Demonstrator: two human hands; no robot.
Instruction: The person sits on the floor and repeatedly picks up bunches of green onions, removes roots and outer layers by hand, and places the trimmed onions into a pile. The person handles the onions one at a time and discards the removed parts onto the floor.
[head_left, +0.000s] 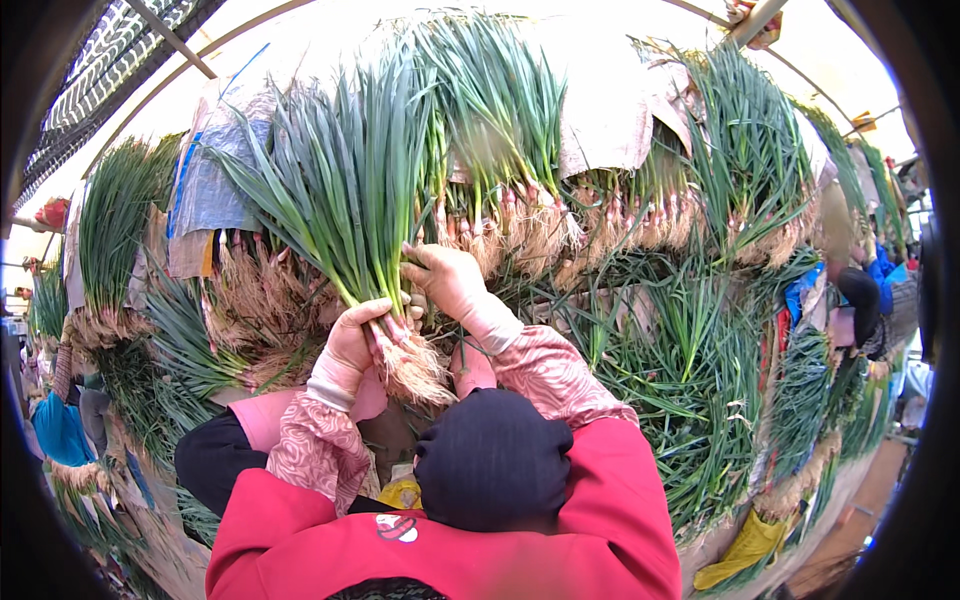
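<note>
My left hand is closed around the lower stems of a bunch of green garlic, just above its pinkish bulbs. The long leaves fan upward and away from me, and the pale stringy roots hang toward my lap. At the right side of the same stems is my right hand, its fingertips against the stalks. How firmly those fingers grip is hidden by the bunch. Both hands appear to be in pale, thin gloves, with patterned pink sleeves above the wrists.
Stacked green garlic lines the far side, roots toward me, partly under woven sacks. Loose leaves heap at the right. Another bunch lies by my left knee. A yellow sack is at lower right. Another person is at far right.
</note>
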